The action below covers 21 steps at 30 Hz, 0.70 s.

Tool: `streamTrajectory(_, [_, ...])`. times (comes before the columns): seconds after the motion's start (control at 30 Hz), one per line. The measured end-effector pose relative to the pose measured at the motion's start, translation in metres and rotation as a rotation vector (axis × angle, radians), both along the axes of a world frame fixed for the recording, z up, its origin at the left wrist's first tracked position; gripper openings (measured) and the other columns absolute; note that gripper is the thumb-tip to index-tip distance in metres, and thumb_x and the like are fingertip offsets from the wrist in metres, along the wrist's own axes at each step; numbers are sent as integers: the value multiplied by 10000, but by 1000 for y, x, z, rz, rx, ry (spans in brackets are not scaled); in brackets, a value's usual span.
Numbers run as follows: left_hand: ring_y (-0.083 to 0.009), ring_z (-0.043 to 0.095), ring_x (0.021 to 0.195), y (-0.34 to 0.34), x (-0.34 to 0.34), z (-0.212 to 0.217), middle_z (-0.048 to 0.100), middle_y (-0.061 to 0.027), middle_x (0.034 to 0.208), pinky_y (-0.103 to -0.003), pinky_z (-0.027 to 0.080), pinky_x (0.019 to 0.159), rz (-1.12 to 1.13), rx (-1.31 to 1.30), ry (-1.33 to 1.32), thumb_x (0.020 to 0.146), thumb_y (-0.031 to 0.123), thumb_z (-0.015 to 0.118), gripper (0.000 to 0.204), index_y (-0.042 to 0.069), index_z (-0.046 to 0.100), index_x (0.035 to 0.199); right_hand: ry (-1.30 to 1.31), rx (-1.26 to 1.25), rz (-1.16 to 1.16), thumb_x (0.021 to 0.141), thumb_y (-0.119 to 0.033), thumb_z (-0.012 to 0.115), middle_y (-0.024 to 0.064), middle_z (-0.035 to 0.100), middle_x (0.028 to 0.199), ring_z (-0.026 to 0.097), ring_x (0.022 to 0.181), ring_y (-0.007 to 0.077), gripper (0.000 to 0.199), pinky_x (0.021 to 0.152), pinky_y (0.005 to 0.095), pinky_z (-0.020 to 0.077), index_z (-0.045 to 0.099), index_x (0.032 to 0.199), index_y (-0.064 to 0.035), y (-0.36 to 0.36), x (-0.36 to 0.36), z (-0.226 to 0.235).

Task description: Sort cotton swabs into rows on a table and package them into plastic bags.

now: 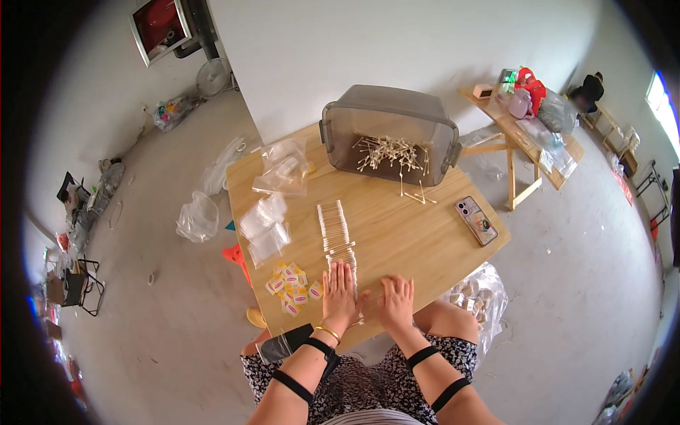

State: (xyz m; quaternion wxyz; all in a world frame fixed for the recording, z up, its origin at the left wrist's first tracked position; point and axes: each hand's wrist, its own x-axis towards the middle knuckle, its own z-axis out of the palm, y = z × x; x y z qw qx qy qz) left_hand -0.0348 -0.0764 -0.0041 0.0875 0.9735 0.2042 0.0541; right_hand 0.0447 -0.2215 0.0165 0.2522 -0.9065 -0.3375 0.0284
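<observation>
Resting on the near half of a row of cotton swabs (331, 225), your left hand (338, 294) is lying flat, its fingers straight, close together and pointing away from you. It is gripping nothing that shows, though your palm is hiding whatever is sitting beneath. That flat pose is probably holding the thin sticks level and side by side. Your right hand (397, 301) is resting palm down on the wooden table (404, 241), just right of the row's near end, its fingers loosely bent and seemingly empty, perhaps steadying you at the edge. The row is running from near your body toward the far side, the sticks lying crosswise, with a few slanting just beyond your left fingertips. A grey tub (386, 103) is lying on its side, its mouth facing you, likely so that the loose swabs (389, 154) inside are sitting within reach; some stray swabs (419, 197) are lying outside its rim. Clear plastic bags (263, 230) and small yellow-and-white slips (292, 285) are occupying the left side, apparently leaving the middle for the row, while a phone (477, 221) is lying near the right edge, apart from both hands
</observation>
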Motion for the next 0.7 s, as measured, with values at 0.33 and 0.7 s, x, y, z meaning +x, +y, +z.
streamTrajectory(0.33, [-338, 65, 1532, 46, 42, 6, 124, -242, 1631, -520, -15, 1228, -2, -3, 25, 991, 623, 311, 907, -81, 154, 1541, -155, 74, -103, 921, -181, 526, 139, 456, 1413, 348, 1406, 314, 462, 1208, 521, 205, 498, 1362, -45, 3, 41, -12])
streamTrajectory(0.7, [-311, 72, 1535, 69, 79, 9, 131, -229, 1634, -522, -20, 1228, 1, 97, 12, 986, 629, 320, 913, -68, 141, 1548, -147, 15, -113, 931, -222, 534, 154, 477, 1419, 358, 1415, 303, 473, 1209, 511, 213, 523, 1365, -36, 2, 39, -11])
